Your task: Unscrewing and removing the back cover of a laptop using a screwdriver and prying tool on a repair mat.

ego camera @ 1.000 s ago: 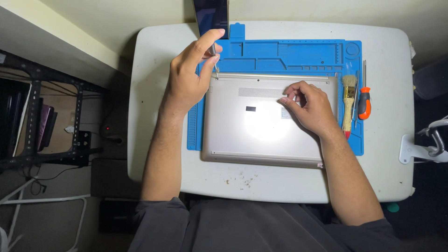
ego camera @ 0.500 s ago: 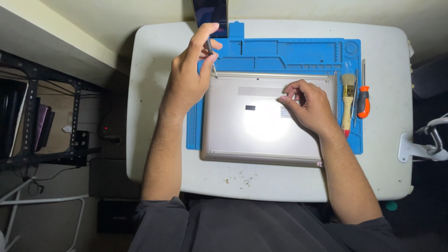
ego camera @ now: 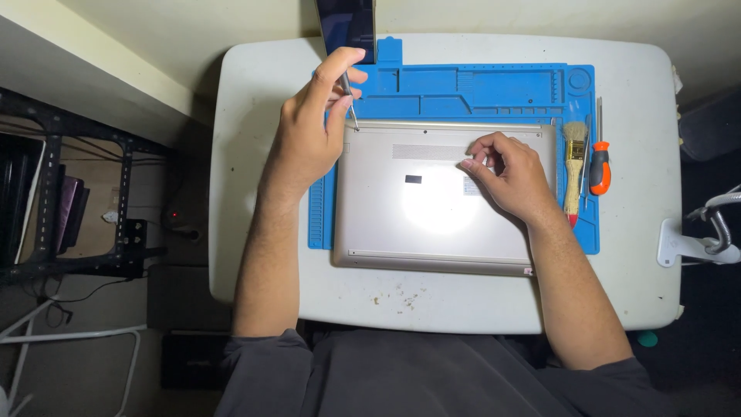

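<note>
Pinching a thin metal tool (ego camera: 349, 99) between thumb and fingers, the left hand (ego camera: 312, 131) sets its tip at the far-left corner of an upturned silver laptop (ego camera: 440, 197), right at the edge where a corner screw would sit. The right hand (ego camera: 509, 174) rests curled on the laptop's base near the vent strip, fingertips pressed together as if holding something very small; whether anything is actually between them cannot be told from here.

The laptop lies bottom-up on a blue repair mat (ego camera: 478, 89), its near edge overhanging the mat onto the white table (ego camera: 255, 154). Its bottom cover appears fully seated, with no gap or lifted edge showing, so the work looks to be at an early stage: fasteners are being dealt with and the cover has not come off.

To the right, on the mat's edge, lie a small brush (ego camera: 573, 162) and an orange-handled screwdriver (ego camera: 600, 158), both untouched. A dark phone (ego camera: 347, 27) stands at the table's far side, just beyond the left hand.
</note>
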